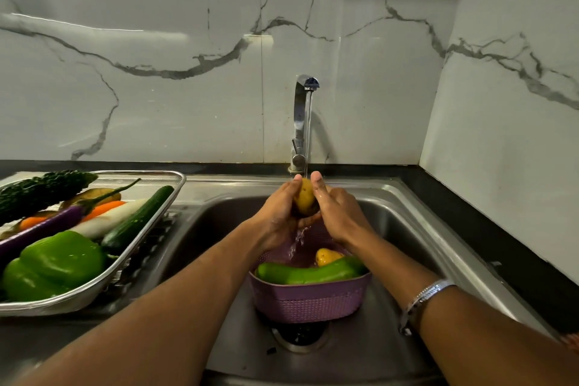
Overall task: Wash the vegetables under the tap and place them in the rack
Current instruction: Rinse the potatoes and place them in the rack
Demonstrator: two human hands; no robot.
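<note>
Left hand (277, 216) and right hand (336, 213) together, cupping potato (304, 199) under tap (302, 122) stream, purple basket (308, 301) below hands, rack (131, 255) left of them, rack's near end cut off, no readable writing.

Single head view, close, looking forward-down over sink (391, 197), probably wide-angle.
</note>
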